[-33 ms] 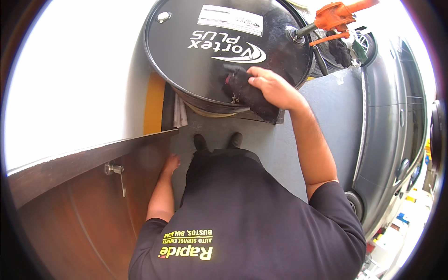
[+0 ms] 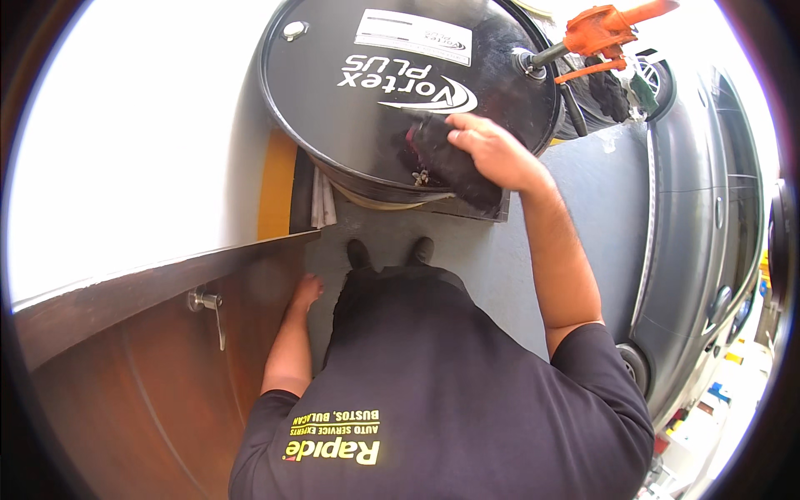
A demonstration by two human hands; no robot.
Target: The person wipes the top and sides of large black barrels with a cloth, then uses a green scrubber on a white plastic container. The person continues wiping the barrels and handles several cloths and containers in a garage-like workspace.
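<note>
In front of me stands a black oil drum with white lettering and a pale label on its lid. My right hand is closed on a black cloth, which lies against the near right part of the lid and hangs over the rim. Small pale crumbs sit on the lid beside the cloth, near a dull reddish smear. Low at my left side hangs my left hand, close to a brown door and apart from the drum. Its fingers are mostly hidden.
An orange hand pump rises from the drum's right side. To the left is the brown door with a metal handle. A dark grey car stands at the right. White cloth hangs below the drum's left side.
My right hand and the cloth have shifted slightly to the right. More of the crumbs and the reddish smear now show. My left hand has stayed in place.
</note>
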